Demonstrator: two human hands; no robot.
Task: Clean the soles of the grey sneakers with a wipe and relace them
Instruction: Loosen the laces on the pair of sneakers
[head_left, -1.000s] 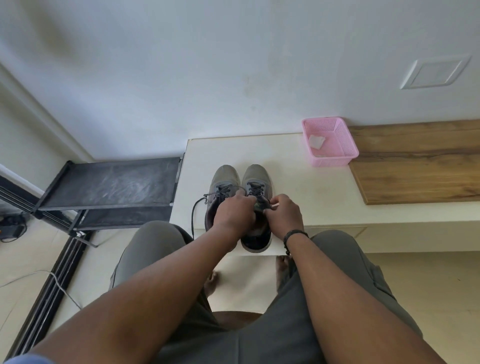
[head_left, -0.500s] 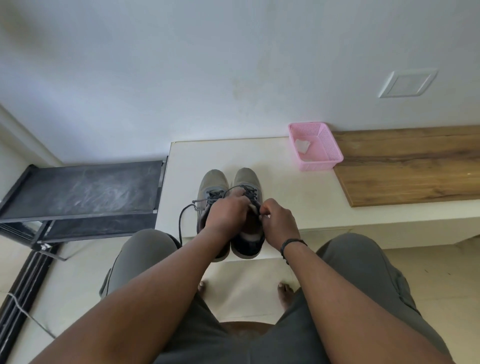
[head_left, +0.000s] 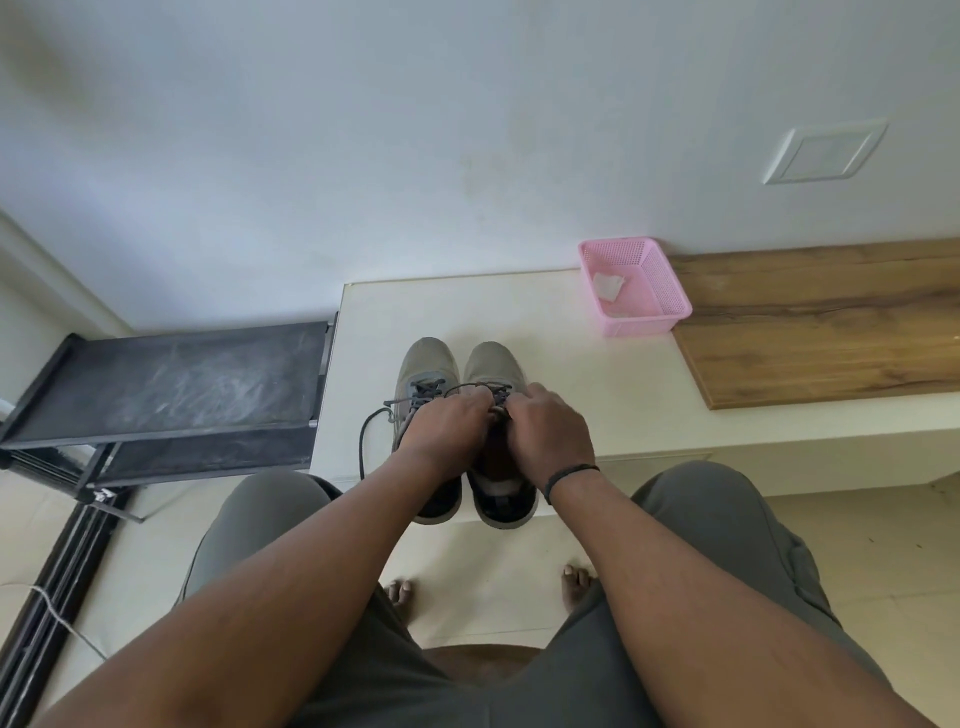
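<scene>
Lacing step, right-hand grey sneaker, beside its mate on white ledge. Left hand and right hand: fingers curled, pinching dark lace over tongue. Keep tension even; thread eyelets alternately; avoid twisting.

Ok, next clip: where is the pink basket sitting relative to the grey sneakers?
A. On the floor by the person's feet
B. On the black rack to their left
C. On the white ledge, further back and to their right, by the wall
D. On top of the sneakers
C: the pink basket stands on the white ledge against the wall, behind and right of the grey sneakers, beside the wooden board.
</scene>
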